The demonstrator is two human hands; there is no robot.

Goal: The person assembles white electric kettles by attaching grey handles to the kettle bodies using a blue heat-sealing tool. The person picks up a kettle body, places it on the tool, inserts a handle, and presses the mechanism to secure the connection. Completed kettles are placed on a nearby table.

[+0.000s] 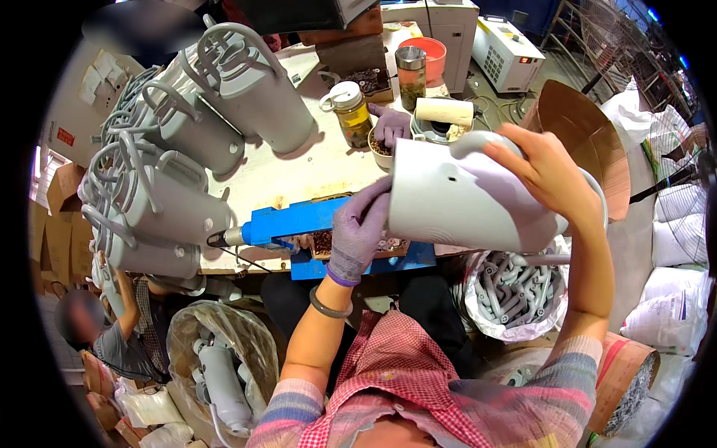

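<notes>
A grey plastic jug body (441, 198) lies sideways between my hands, above the table's right side, with a small dark hole in its wall. My left hand (357, 235), in a grey-purple glove, is closed on its left end, the fingertips partly hidden by the rim. My bare right hand (549, 175) grips the jug at its other end, by a curved grey handle (482, 143). A blue bench tool (295, 222) with a metal tip sits just left of my gloved hand. Under it, a tray of small brown parts (323, 244) is partly covered.
Several grey jugs (261, 104) stand along the table's left. Behind the held jug are a yellow-filled jar (349, 116), a lidded glass bottle (411, 82) and a loose purple glove (391, 125). A bag of grey handles (515, 295) stands below right; a co-worker (123, 336) is at lower left.
</notes>
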